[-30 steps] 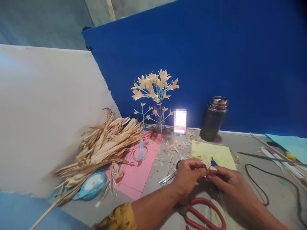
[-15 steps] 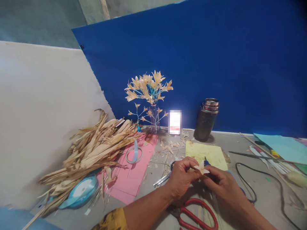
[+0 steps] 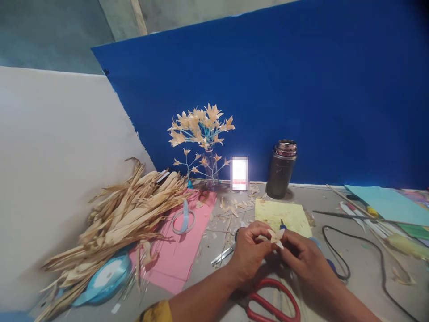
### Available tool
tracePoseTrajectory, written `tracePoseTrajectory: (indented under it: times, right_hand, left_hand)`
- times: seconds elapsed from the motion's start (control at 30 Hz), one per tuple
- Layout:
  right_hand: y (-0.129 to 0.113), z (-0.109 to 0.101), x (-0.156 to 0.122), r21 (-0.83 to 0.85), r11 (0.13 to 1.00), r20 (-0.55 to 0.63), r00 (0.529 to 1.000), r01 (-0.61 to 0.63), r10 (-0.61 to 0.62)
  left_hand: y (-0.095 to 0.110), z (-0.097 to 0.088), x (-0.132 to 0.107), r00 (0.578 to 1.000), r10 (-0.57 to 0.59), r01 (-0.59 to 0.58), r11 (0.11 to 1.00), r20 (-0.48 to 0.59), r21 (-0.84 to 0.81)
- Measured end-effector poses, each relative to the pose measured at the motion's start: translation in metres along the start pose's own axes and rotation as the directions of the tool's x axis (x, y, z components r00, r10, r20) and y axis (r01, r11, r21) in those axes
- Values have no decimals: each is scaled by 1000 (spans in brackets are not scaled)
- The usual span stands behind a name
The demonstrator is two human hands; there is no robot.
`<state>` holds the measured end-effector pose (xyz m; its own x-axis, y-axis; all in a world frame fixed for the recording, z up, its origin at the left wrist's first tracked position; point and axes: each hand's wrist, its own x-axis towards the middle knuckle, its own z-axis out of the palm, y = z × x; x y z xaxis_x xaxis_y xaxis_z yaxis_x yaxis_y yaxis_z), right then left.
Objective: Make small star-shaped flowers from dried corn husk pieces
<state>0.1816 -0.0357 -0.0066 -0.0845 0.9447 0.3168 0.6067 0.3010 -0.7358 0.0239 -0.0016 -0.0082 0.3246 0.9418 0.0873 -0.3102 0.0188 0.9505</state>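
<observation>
A small pale husk flower [image 3: 276,238] with pointed petals is pinched between my two hands. My left hand [image 3: 252,250] grips it from the left, thumb and fingers closed at its petals. From the right, my right hand [image 3: 300,255] holds its other side with the fingertips. The flower's underside is hidden by my fingers. Just behind my right fingertips shows a blue tool with a dark pointed tip [image 3: 283,224]. Red-handled scissors [image 3: 273,299] lie below my hands, and smaller metal scissors [image 3: 224,255] lie partly under my left hand.
Dried corn husks [image 3: 134,210] and a blue ribbon roll [image 3: 107,277] lie left. Pink paper [image 3: 182,264] carries a tape roll [image 3: 183,222]. Husk flowers [image 3: 201,125] stand at the back near a dark flask [image 3: 281,170]. A black cord [image 3: 375,250] curves on the right.
The camera view has shifted slightly, so most things sit further left. Both hands keep hold of the flower, whose petals face a little differently.
</observation>
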Motion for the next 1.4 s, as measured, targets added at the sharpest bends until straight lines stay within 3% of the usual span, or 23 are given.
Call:
tracePoseTrajectory:
  times: [0.23,0.87,1.03,1.2,1.4]
  right_hand:
    - [-4,0,0,-35,998,4,999,52,-51]
    - [-1,2,-1,-21,992,3,993,121,-121]
    - [4,3,-1,-14,997,21,997,78,-78]
    - [12,1,-4,1,1000,14,1000,17,-17]
    - [10,6,-6,165,983,-46,995,-83,92]
  left_hand:
    - [-9,-4,2,997,70,-69,996,-17,52]
    - [-3,-5,4,989,144,-142,988,-32,61]
    - [-4,-7,7,993,112,-112,994,-19,19]
    - [8,-10,9,994,108,-108,994,5,16]
    - [13,-8,9,1000,16,-14,999,27,-49]
